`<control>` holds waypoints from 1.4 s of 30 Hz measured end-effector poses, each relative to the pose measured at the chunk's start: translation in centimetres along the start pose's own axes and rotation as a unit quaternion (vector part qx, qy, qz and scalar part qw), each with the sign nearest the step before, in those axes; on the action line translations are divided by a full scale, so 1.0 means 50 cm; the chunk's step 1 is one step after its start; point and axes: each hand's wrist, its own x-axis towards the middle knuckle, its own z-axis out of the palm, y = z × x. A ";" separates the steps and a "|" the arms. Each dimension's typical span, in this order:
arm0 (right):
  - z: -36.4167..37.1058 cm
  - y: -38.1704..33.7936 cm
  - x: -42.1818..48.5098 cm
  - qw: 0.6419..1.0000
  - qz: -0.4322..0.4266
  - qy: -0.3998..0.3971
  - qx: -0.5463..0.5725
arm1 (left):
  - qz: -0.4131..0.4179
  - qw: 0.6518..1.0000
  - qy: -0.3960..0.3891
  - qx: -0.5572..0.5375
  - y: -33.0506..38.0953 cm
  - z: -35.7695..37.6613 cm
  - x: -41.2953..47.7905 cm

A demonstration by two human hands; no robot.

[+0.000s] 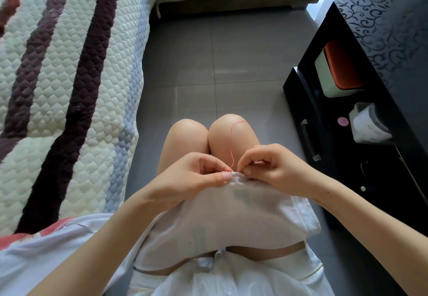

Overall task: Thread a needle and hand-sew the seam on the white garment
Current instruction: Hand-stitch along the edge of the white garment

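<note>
White garment [222,214] pinched, needle [256,162] mostly hidden

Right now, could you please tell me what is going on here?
A seated person is hand-sewing a white garment spread over their lap. The left hand pinches its seam edge, and the right hand pinches the same edge right beside it. A red thread rises from the seam between them and loops over one knee. The needle itself is too small to make out.
</note>
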 end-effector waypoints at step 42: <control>-0.004 0.007 -0.023 0.992 -0.083 0.049 -0.081 | 0.012 0.998 0.041 -0.048 0.008 0.036 -0.012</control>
